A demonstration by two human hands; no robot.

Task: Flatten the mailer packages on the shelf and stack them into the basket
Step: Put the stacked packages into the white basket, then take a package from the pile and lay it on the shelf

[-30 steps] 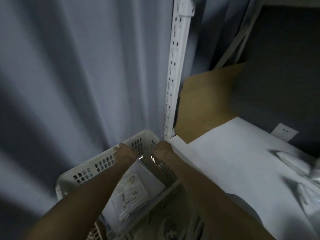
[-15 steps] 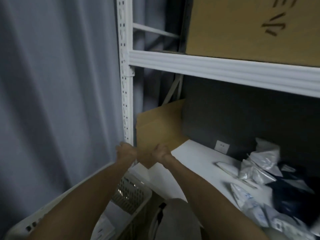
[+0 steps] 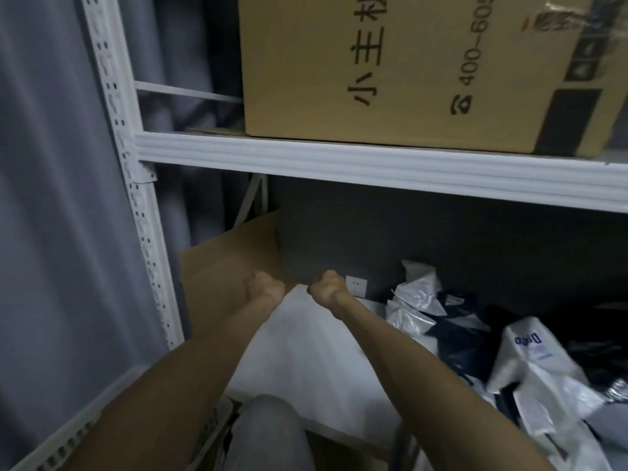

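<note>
Cardboard box [image 3: 407,69] above mailer packages [image 3: 537,365]

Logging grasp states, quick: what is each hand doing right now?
Left hand: closed, fingers curled, holding nothing visible.
Right hand: closed, fingers curled, holding nothing visible.

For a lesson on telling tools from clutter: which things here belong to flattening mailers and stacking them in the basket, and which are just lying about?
Job:
mailer packages, heaped on the shelf
basket, at the lower left edge

Lying about:
cardboard box, one level up
cardboard sheet, leaning at the shelf's back left
wall socket
</note>
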